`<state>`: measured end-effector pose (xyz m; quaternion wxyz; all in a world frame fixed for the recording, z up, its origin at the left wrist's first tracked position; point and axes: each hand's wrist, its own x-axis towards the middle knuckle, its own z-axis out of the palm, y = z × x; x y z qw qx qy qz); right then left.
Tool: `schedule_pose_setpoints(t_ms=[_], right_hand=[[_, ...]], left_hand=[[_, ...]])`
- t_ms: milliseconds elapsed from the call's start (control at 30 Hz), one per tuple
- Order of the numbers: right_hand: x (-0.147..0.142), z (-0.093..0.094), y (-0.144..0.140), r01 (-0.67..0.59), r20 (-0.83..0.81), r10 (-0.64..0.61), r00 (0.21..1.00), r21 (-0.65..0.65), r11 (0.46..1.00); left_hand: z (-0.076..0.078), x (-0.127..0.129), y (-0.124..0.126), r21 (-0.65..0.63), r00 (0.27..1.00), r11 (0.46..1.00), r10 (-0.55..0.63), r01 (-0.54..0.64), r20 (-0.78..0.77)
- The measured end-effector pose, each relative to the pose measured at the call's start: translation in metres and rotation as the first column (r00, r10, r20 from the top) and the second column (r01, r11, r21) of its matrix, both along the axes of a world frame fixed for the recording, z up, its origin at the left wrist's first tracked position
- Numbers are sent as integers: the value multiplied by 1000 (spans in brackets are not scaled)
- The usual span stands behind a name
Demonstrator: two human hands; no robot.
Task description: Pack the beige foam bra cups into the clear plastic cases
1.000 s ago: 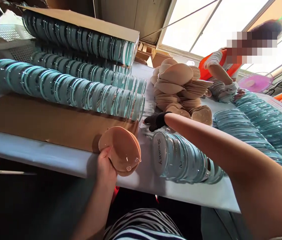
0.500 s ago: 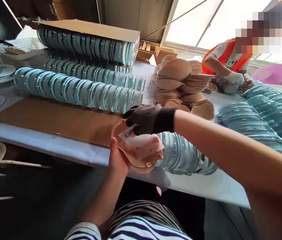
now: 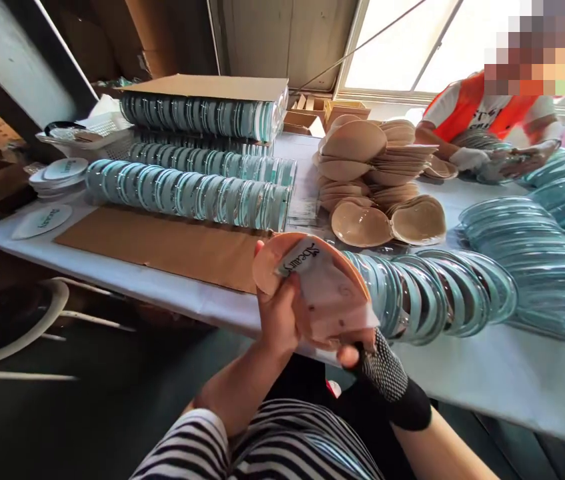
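Observation:
A beige stick-on bra cup [image 3: 262, 270] is tilted up in front of me, over the table's front edge. Across its face lies a translucent film [image 3: 329, 293] with dark lettering. My bare left hand [image 3: 279, 317] grips the cup at its left side, thumb on the face and fingers partly hidden behind. My right hand [image 3: 375, 363], in a black mesh glove with bare fingertips, pinches the cup's lower right edge by the film's corner. Just behind, a row of clear teal-rimmed plastic cases [image 3: 427, 293] lies on the table.
Brown cardboard [image 3: 157, 243] lies left, before rows of cases [image 3: 187, 193]. Beige cups [image 3: 352, 143] are stacked mid-table; more cases [image 3: 537, 267] fill the right. A co-worker in an orange vest [image 3: 492, 110] handles something across the table. A white basket [image 3: 107, 137] stands back left.
My right hand has moved from the cup's upper edge down to its lower right edge. The cup is now turned more upright, and my left thumb has come onto its face. The view has shifted.

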<state>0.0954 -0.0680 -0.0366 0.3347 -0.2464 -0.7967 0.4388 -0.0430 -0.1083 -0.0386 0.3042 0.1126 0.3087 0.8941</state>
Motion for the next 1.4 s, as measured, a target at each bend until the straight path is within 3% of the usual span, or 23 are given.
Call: schedule_pose_setpoints(t_ms=[67, 133, 300, 400, 467, 533, 633, 700, 800, 867, 967, 1067, 1167, 1267, 1333, 1400], right_hand=[[-4, -11, 0, 128, -63, -133, 989, -84, 988], [-3, -6, 7, 148, -83, -167, 982, -196, 969], [10, 18, 17, 70, 45, -62, 997, -198, 978], [10, 24, 10, -92, -54, 82, 995, -212, 973], [8, 20, 7, -124, -166, 80, 983, -274, 954], [10, 11, 6, -66, -231, -25, 973, -378, 923], [20, -6, 11, -2, -231, -133, 964, -503, 864], [27, -10, 15, -10, -220, -121, 968, -513, 858], [32, 0, 18, -100, -264, -41, 964, -497, 862], [31, 12, 17, -218, -335, 41, 941, -509, 833], [28, 25, 13, -360, -423, 99, 901, -600, 714], [29, 26, 7, -417, -453, 93, 887, -698, 582], [32, 21, 1, -451, -491, 82, 867, -707, 545], [34, 16, 1, -365, -473, -24, 881, -712, 600], [37, 13, 8, -237, -404, -123, 906, -728, 643], [43, 12, 20, -89, -313, -218, 924, -734, 673]], left_hand=[[-6, 13, 4, -45, 999, 999, -8, 7, -31], [-6, 17, 2, -62, 996, 998, 20, -26, -91], [8, -1, -10, 106, 963, 994, 65, -38, -260], [10, -5, -14, 137, 949, 990, 57, -15, -310], [6, -1, -15, 101, 944, 994, 70, -39, -323], [2, 3, -16, 78, 932, 996, 71, -46, -355], [4, 4, -16, 14, 890, 999, -23, 34, -455], [10, -3, -14, -61, 846, 997, -78, 54, -527], [22, -18, -10, -137, 725, 990, -116, 30, -679], [27, -29, -8, -200, 558, 980, -158, -15, -814], [28, -39, -4, -288, 250, 945, -245, -154, -937], [27, -37, -1, -328, 51, 910, -326, -254, -944], [28, -27, -5, -299, -67, 898, -336, -323, -939], [35, -14, -18, -231, -148, 909, -296, -347, -944], [40, -10, -23, -202, -155, 944, -247, -260, -957], [44, -10, -18, -187, -98, 977, -196, -98, -976]])
